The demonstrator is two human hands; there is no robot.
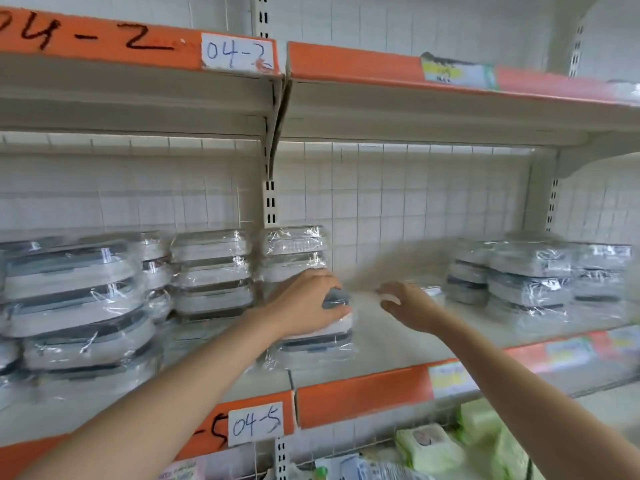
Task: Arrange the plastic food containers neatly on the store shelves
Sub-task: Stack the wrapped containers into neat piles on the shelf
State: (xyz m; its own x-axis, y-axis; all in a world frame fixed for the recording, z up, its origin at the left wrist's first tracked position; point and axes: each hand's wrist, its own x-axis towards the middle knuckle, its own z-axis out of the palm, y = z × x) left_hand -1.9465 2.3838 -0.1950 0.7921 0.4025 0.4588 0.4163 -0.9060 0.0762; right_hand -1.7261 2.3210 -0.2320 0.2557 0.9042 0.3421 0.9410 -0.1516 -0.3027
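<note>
Plastic-wrapped food containers stand in stacks on the middle shelf (388,337). My left hand (306,301) grips the top of a short stack of wrapped containers (317,344) near the shelf's middle, thumb on its right side. My right hand (407,306) hovers just to the right of that stack, fingers loosely bent, holding nothing; motion blur smears the area above it. Taller stacks (211,271) and a large stack (76,303) fill the left. Another group of stacks (530,275) stands at the right.
An upper shelf with an orange edge strip (346,65) and a "04-2" label (237,51) hangs above. Below the "04-5" label (256,424), a lower shelf holds green wet-wipe packs (429,445). A bare stretch of shelf lies between the middle stack and the right group.
</note>
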